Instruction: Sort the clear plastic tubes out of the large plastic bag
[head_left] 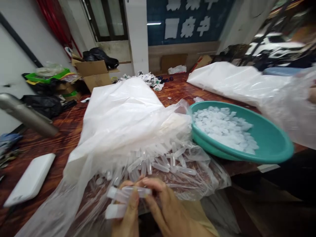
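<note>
- Your right hand (170,207) comes in from the lower right, and its thumb and fingers pinch the right end of a clear plastic tube (134,192) just in front of you, at the near edge of the table (69,125).
- Your left hand (128,217) sits just below and to the left; its thumb presses up against the same tube near the middle, and the fingers curl around a second clear piece (115,210) (its outline is blurred, so you cannot tell exactly how it is gripped).
- The tube's long axis runs left to right across your view, roughly level, with the white-looking end toward the left and the clear end toward your right fingers.
- So the two hands meet on one piece: the right holds the right end and the left steadies the middle and left side, and neither is spread flat.
- The pile of loose tubes (158,161) lies straight ahead, just beyond your fingertips, inside the open plastic bag (123,115) (both hands are about equally near it).
- The teal basin (271,144), with small white caps (222,128) in it, stands ahead and to the right, nearer your right hand than your left.
- A flat white box (31,179) lies well apart to the left.
</note>
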The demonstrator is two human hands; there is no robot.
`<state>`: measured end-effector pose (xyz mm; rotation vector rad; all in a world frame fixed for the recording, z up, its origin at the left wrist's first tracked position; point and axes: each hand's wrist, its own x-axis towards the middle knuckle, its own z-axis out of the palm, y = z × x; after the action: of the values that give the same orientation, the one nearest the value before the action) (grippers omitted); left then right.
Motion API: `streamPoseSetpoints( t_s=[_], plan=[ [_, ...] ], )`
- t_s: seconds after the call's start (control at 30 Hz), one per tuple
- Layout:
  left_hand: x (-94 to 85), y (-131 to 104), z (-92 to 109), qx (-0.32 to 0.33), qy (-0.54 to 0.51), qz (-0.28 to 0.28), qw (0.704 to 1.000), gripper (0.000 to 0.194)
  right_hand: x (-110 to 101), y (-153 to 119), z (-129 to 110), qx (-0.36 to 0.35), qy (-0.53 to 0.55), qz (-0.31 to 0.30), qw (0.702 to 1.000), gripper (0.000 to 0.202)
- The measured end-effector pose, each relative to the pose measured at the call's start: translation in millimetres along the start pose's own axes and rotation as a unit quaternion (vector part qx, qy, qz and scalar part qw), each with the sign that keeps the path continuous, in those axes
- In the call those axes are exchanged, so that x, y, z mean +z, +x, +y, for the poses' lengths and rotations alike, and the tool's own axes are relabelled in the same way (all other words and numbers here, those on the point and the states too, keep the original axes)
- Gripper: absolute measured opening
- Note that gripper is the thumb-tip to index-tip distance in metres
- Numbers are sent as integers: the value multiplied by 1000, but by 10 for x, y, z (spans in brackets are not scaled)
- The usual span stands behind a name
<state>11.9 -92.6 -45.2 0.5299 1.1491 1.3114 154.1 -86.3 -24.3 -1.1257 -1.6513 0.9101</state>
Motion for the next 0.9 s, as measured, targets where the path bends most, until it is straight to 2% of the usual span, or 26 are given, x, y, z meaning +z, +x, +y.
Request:
streamPoseSetpoints(
  t_s=[0.07,0.13,0.2,0.27,0.33,0.4,0.47,0.57,0.63,0.67,0.73,0.8,0.83,0.9],
  plan=[
    [20,-20,10,-6,-2,2,1000,52,63,-31,35,50,48,1,998,25],
    [39,-49,46,-1,-4,-10,1000,50,123,-57,71,123,110,-21,986,31],
    [40,-87,83,3,-7,-24,1000,46,167,-81,95,148,128,-41,980,36],
    [16,-124,111,5,3,-38,999,42,188,-102,98,102,92,-27,990,41],
    [-24,-133,149,11,28,-59,998,38,173,-103,89,61,67,-17,996,37],
    [-60,-82,236,15,58,-90,994,35,106,-62,89,66,78,-41,994,35],
    [-81,49,393,24,80,-119,989,30,-4,23,121,73,57,-60,994,39],
    [-81,361,715,84,153,-146,974,20,-155,185,233,-13,-103,-30,994,28],
    [-52,581,904,131,287,-161,935,14,-182,261,321,-76,-193,-41,977,21],
    [-26,678,972,155,374,-170,899,13,-170,279,363,-95,-218,-55,970,21],
    [44,830,1041,195,536,-183,801,14,-115,279,437,-108,-236,-74,963,23],
    [126,924,1036,214,630,-189,722,16,-61,248,493,-111,-246,-78,960,24],
    [164,952,1018,216,653,-190,701,14,-48,230,512,-113,-251,-77,958,24],
    [219,980,980,212,667,-196,687,9,-62,208,527,-113,-259,-76,956,24]
  ],
)
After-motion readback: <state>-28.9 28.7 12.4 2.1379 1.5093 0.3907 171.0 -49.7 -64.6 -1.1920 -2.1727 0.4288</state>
